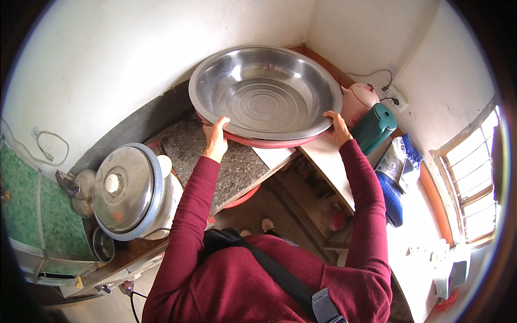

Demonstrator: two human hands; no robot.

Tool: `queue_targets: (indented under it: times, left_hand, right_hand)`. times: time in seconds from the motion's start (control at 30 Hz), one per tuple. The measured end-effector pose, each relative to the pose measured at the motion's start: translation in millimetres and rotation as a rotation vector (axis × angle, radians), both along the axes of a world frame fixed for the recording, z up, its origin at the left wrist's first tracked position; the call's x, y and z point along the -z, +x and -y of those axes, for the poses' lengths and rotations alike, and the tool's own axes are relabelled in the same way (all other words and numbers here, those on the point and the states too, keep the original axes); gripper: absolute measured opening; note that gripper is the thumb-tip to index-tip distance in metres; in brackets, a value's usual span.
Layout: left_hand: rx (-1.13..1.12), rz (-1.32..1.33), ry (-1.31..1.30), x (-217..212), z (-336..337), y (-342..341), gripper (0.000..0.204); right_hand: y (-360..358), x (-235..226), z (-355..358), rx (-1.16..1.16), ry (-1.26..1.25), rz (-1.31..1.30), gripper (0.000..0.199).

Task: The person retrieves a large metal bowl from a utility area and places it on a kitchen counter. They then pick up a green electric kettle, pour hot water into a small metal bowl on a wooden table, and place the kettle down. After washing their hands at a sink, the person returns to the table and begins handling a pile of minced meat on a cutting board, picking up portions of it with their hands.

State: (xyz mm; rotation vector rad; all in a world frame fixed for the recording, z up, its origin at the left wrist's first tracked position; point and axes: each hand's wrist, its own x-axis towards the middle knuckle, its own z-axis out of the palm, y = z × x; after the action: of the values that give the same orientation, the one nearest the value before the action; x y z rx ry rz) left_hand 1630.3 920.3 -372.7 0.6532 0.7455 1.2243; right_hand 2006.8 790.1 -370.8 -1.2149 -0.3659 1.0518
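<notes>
Silver basin (pixel 266 102) (patterned in concentric rings); red lower basin (pixel 269 144); speckled grey countertop (pixel 196 148); maroon sleeves (pixel 368 194)

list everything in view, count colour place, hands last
Metal basin: 1, silver, top centre
Second basin: 1, reddish, directly beneath
Slab: 1, speckled grey, left of centre
Lidded pot: 1, silver and blue-grey, left
Kettle: 1, silver, left of pot
Small bowl: 1, silver, pot's near side
Vessel: 1, pink, right of basins
Jug: 1, green, beside vessel
Unclear item: 1, blue, right, below jug
Outlet: 1, white, upper right
Window: 1, brown-framed, far right
Left hand: 1, maroon-sleeved, basin's left rim
Right hand: 1, maroon-sleeved, right rim
</notes>
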Motion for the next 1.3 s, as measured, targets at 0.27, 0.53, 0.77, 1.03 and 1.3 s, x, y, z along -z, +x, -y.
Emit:
queue_targets:
  times: [0.27, 0.53, 0.77, 1.03, 1.3]
  left_hand:
    - [0.078, -0.011, 0.068, -10, -5, 21, 0.053]
    - [0.094, -0.1, 0.065, 4, 0, 51, 0.077]
    - [0.087, -0.183, -0.088, 10, 5, 44, 0.087]
    - [0.071, -0.146, -0.117, -1, 21, 43, 0.091]
    - [0.028, -0.166, -0.187, 0, 43, 26, 0.094]
  right_hand:
    - [24, 4, -18, -0.029, 0.0, -0.033, 0.016]
    - [64, 32, -22, -0.092, 0.291, 0.634, 0.03]
    - [28, -15, -11, -0.087, 0.068, -0.063, 0.046]
    - [24, -11, -9, 0.075, 0.152, -0.084, 0.049]
    - [9, 9, 2, 0.489, 0.037, -0.073, 0.059]
